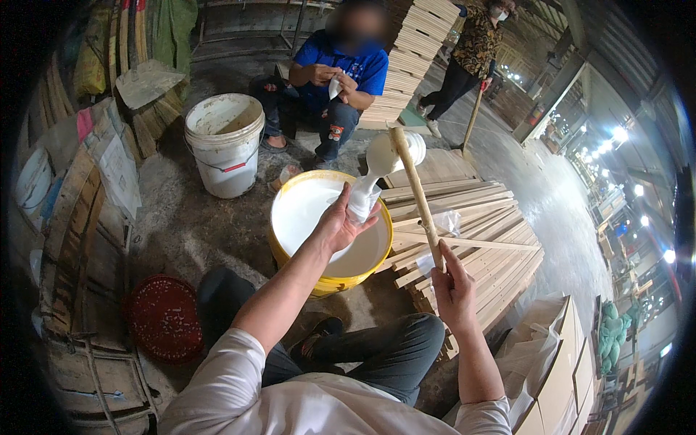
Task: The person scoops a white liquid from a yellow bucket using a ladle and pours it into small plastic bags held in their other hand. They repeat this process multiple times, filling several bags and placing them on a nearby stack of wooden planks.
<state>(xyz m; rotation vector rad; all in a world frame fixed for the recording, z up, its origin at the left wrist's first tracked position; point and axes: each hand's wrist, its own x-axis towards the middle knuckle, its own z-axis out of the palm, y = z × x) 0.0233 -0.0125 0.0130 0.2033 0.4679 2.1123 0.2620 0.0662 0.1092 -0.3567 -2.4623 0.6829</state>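
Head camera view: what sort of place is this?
Probably a woodworking workshop or factory: long, pale wooden strips lie piled, flat, pale wooden boards stand in a tall stack, and bright white lamps shine beyond.

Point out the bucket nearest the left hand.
The yellow-rimmed bucket, under the left hand; the white bucket with the red handle grip stands farther off.
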